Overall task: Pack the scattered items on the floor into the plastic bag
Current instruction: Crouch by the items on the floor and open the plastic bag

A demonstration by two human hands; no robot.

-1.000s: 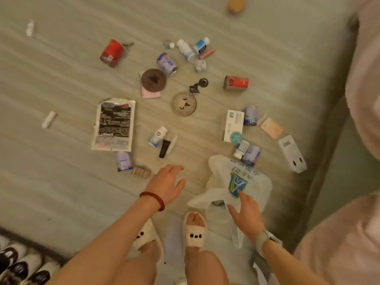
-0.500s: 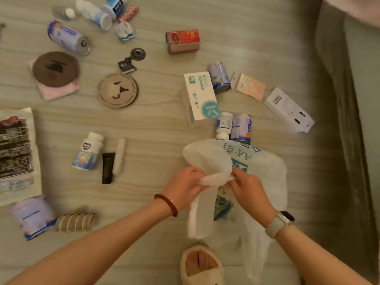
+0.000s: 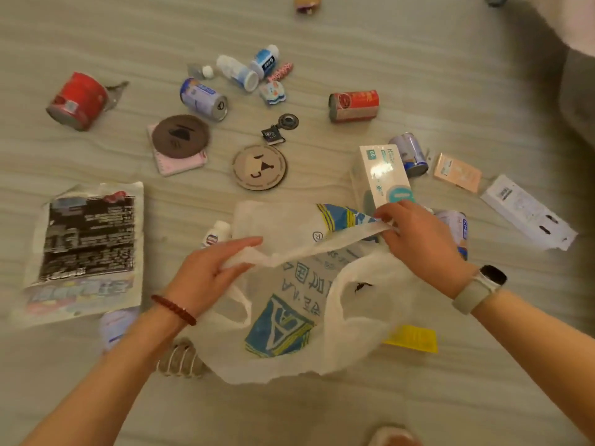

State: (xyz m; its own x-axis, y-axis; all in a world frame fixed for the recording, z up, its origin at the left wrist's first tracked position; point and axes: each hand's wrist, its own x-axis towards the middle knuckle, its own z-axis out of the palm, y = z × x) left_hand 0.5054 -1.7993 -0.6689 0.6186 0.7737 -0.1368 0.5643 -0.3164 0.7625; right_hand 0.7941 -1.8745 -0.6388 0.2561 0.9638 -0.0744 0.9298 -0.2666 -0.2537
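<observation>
One white plastic bag (image 3: 289,317) with blue and yellow print lies on the floor (image 3: 418,59), its top edge stretched between two grips. The left hand (image 3: 206,275) pinches that edge between thumb and fingers; the right hand (image 3: 418,236) curls its fingers round the other end, lifting it.

Beyond the grips lie two red cans (image 3: 77,101) (image 3: 353,105), three pale blue cans (image 3: 203,98) (image 3: 410,154) (image 3: 455,230), two round coasters (image 3: 180,136) (image 3: 259,167), one keychain (image 3: 279,129), one white and teal box (image 3: 384,175), one peach sachet (image 3: 457,172) and one white carton (image 3: 528,212). Left of the left grip sits one printed packet (image 3: 87,246); a small white bottle (image 3: 215,235) peeks out just beside the bag. One yellow tag (image 3: 412,338) lies below the right grip.

The floor is pale wood-grain plank; a beige upholstered edge (image 3: 576,101) shows at far right
</observation>
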